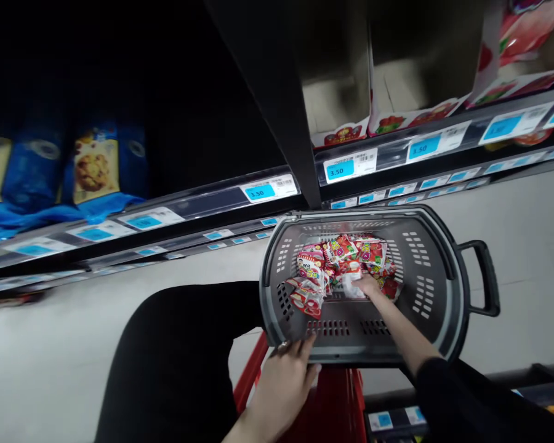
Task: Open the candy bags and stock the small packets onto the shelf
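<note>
A grey shopping basket (425,246) with slotted sides fills the middle of the view. Inside it lies a pile of red and pink snack packets (310,267), several with cartoon print. My right hand (364,284) reaches down into the basket, its fingers closed on a white-and-red snack packet (349,284) among the others; the fingertips are partly hidden. At the near rim my left hand (289,372) hooks its fingers over the edge of the basket, thumb on the outside. A ring shows on one finger.
Dark store shelves (203,206) with blue price tags run across ahead. Blue cookie bags (96,163) stand at left, open display cartons (415,114) at right. Something red (325,406) is below the basket. My black-clothed leg (175,357) is left of it; another shelf edge (397,418) lies at lower right.
</note>
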The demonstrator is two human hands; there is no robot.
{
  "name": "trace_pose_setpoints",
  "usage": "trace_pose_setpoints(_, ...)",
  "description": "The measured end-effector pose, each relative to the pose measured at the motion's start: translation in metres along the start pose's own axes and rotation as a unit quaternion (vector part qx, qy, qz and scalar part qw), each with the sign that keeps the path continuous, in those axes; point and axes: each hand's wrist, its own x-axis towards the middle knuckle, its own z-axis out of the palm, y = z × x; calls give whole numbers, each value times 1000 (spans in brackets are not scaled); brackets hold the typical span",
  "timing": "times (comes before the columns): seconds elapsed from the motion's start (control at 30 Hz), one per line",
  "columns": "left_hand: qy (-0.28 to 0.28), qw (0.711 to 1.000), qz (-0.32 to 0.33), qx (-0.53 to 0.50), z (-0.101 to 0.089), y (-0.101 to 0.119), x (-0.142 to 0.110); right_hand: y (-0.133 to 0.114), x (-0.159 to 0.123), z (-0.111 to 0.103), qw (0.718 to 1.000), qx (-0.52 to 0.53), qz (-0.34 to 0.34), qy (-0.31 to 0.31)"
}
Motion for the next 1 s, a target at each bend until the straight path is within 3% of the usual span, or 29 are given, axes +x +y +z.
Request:
trace_pose_setpoints(0.07, -7, 995, -10, -103, 7, 4, -1, -1, -38, -26, 997, 77, -19, -4)
trace_pose_setpoints(0.13, -42, 964, -8, -264, 17, 9, -2, -7, -91, -41, 985, 166, -38, -3)
trace_pose_setpoints(0.17, -51, 934, 2, -354, 21, 12, -1, -13, -122, -42, 940, 337, -42, -11)
trace_pose_setpoints(0.2, -39, 896, 20, -442, 25, 15, -1, -20, -153, -39, 871, 489, -49, -20)
trace_pose_setpoints(0.23, -9, 853, 44, -520, 27, 18, -1, -30, -183, -33, 802, 594, -51, -35)
trace_pose_setpoints(0.27, 35, 811, 72, -579, 26, 20, -1, -40, -212, -24, 751, 657, -49, -54)
trace_pose_setpoints(0.33, 122, 753, 126, -634, 19, 20, -1, -58, -256, -5, 694, 711, -55, -100)
trace_pose_setpoints(0.37, 149, 743, 145, -636, 14, 19, -2, -65, -271, 1, 679, 723, -63, -113)
trace_pose_setpoints(0.43, 167, 751, 162, -618, 2, 14, -4, -70, -284, 4, 682, 715, -76, -133)
trace_pose_setpoints(0.53, 169, 757, 175, -606, -7, 7, -10, -60, -276, -21, 718, 680, -104, -109)
trace_pose_setpoints(0.6, 154, 751, 201, -610, -9, 4, -15, -49, -267, -44, 745, 641, -172, -61)
trace_pose_setpoints(0.73, 100, 764, 240, -590, -9, 4, -20, -39, -269, -75, 817, 478, -311, -80)
trace_pose_setpoints(0.9, 95, 803, 245, -535, -10, 5, -26, -37, -277, -77, 820, 438, -358, -89)
trace_pose_setpoints(1.0, 102, 812, 263, -512, -9, 6, -27, -32, -270, -73, 838, 405, -354, -89)
